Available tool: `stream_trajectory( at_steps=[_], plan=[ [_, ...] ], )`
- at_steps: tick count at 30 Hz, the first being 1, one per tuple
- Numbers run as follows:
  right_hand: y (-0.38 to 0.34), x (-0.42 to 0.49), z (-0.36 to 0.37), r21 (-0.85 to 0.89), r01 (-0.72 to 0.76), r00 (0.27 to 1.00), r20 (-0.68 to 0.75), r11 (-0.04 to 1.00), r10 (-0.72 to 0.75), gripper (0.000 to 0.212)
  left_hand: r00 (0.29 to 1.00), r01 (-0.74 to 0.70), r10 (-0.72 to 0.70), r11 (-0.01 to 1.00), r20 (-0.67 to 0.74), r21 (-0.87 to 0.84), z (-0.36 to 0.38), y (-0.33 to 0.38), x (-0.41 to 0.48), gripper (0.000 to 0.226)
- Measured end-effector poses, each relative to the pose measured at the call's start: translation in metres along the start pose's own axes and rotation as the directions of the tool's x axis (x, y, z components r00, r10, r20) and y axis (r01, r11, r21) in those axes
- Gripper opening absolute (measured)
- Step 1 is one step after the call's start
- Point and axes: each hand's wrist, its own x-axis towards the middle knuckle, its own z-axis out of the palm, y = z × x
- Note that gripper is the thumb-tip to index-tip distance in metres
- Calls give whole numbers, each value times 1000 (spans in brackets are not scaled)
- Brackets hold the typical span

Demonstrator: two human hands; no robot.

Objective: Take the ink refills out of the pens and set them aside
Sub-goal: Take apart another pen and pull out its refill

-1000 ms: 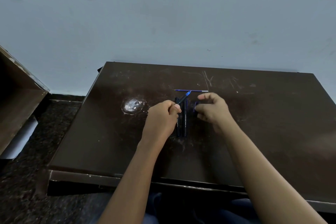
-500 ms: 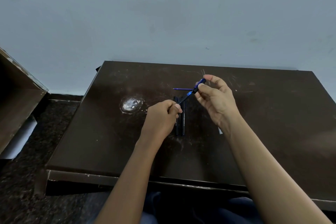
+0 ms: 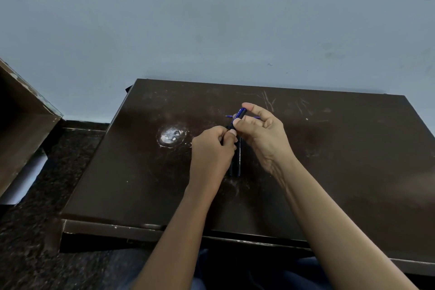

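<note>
My left hand [image 3: 211,148] and right hand [image 3: 261,134] are bare, nails trimmed short. Behind the grip, my left forearm [image 3: 179,231] and right forearm [image 3: 329,219] run uncovered to the frame's edge. Farther back, between them, dark blue cloth [image 3: 204,273] covers my lap.

Dark brown table [image 3: 329,172] with a scuffed top; the near edge is chipped pale in spots. Landmark: a round whitish worn patch [image 3: 171,136] in the surface. Right of the patch and slightly nearer the viewer, two dark pens [image 3: 239,160] lie close side by side, running lengthwise from near to far, with their far ends hidden. Right of the patch and slightly beyond it, a thin blue ink refill [image 3: 227,116] lies crosswise, its middle hidden. Farther right of the patch, toward the far edge, are fine pale scratches [image 3: 267,99].
</note>
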Motion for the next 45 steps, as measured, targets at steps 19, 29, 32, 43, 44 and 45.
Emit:
stream_trajectory(
  at_steps=[19,29,32,43,44,45],
  plan=[
    [4,7,-12,-351,-141,980,-185,926,79,39,958,207,-174,970,226,-129,9,-1,-1,19],
    [15,11,-21,-589,-332,939,-279,737,200,14,910,160,-189,981,369,109,5,-3,-2,47],
    [21,12,-35,-732,-341,935,-327,590,135,18,935,131,-166,983,313,129,3,-3,-2,47],
    [42,1,-42,-906,-199,966,-246,373,-83,29,930,158,-185,981,317,109,-1,-3,-1,32],
    [43,1,-42,-918,-196,967,-240,346,-88,28,930,164,-188,981,315,101,-1,-4,-1,31],
    [42,2,-41,-931,-196,968,-233,307,-89,28,931,168,-189,981,313,93,-1,-4,0,31]
  ],
)
